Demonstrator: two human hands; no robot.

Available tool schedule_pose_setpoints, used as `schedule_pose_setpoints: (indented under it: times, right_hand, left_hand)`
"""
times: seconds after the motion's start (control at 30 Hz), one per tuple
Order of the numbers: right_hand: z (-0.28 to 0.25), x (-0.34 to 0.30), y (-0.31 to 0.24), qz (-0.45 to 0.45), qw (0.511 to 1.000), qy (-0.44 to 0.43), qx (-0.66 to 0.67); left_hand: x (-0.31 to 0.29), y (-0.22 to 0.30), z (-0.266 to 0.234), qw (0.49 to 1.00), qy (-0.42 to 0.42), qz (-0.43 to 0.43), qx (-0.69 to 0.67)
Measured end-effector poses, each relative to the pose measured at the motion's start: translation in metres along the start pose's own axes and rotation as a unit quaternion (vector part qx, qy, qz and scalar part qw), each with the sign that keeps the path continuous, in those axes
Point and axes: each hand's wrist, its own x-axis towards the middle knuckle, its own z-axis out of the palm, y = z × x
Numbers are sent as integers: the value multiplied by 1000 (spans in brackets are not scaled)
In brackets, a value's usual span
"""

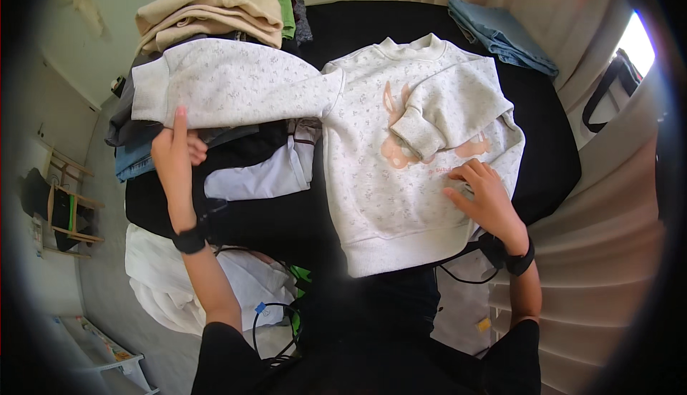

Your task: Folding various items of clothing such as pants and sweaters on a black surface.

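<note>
A pale sweatshirt [386,209] with a small grey print and a peach-coloured animal design lies front up on the black-covered table. Its left-hand sleeve [243,84] stretches out sideways across other clothes, while the opposite sleeve [458,109] is folded over the chest. My left hand [175,152] is beside the outstretched sleeve's cuff, one finger extended onto its lower edge and the others loosely bent, apart. On the lower right of the body, my right hand [486,198] rests with fingers slightly bent and spread. Neither hand visibly grips the fabric.
Folded beige clothing [215,16] is stacked at the far left. Folded jeans [501,37] sit at the far right. A white garment [265,173] lies below the outstretched sleeve. White cloth [193,280] is heaped below the table. Curtains [608,266] hang along the right side.
</note>
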Motion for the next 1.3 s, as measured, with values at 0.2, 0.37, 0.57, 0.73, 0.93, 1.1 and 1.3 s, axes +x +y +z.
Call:
schedule_pose_setpoints:
  times: [0.2, 0.37, 0.57, 0.73, 0.93, 1.1, 1.3]
  right_hand:
    - [-30, 21, 23, -97, 990, 98, -38]
    - [-42, 71, 65, -56, 994, 16, -90]
    - [-30, 82, 92, -132, 989, 37, -51]
    - [-50, 80, 142, 17, 942, 110, 317]
    - [-64, 61, 269, 180, 570, 475, 646]
    - [-47, 35, 272, 287, 556, 498, 600]
    - [-40, 19, 157, 233, 825, 302, 417]
  left_hand:
    - [-50, 49, 27, 954, -2, 267, 136]
    - [-53, 77, 129, 789, -358, 445, 224]
    - [-19, 87, 283, 631, -547, 460, 301]
    - [-10, 80, 348, 803, -519, 283, -78]
    - [-4, 47, 363, 878, -371, 283, -106]
    - [-15, 2, 343, 737, -493, 412, 211]
    - [-35, 0, 318, 634, -577, 358, 369]
